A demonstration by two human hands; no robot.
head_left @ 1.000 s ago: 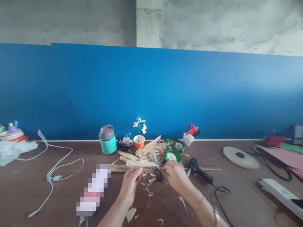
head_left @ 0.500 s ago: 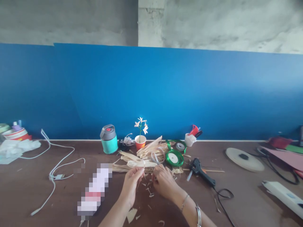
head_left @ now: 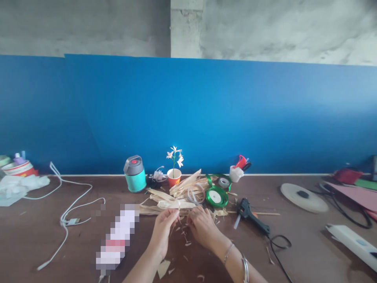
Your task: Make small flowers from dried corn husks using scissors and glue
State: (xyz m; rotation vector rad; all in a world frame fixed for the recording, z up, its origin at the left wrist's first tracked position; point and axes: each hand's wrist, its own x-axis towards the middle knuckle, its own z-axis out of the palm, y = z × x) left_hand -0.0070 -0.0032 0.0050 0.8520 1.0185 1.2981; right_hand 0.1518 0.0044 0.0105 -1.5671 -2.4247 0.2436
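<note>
My left hand (head_left: 163, 230) is closed in a pinch on a thin pale strip of dried husk (head_left: 173, 226) above the brown table (head_left: 44, 243). My right hand (head_left: 202, 228) is closed beside it, fingers curled near the same strip; what they hold is hidden. Just behind both hands lies a pile of dried husks (head_left: 176, 196). Small husk scraps (head_left: 185, 237) are scattered under the hands. The scissors seen earlier are out of sight.
A green ribbon spool (head_left: 216, 196), a black glue gun (head_left: 251, 218) with its cord, a teal flask (head_left: 134, 173), an orange cup with a small white flower (head_left: 174, 173), a tape roll (head_left: 223, 182), white cables (head_left: 67, 212) and a round disc (head_left: 303, 196) lie on the table.
My right hand moved left from beside the scissors to meet my left hand. The scissors it held are no longer visible. My left hand has stayed in place.
</note>
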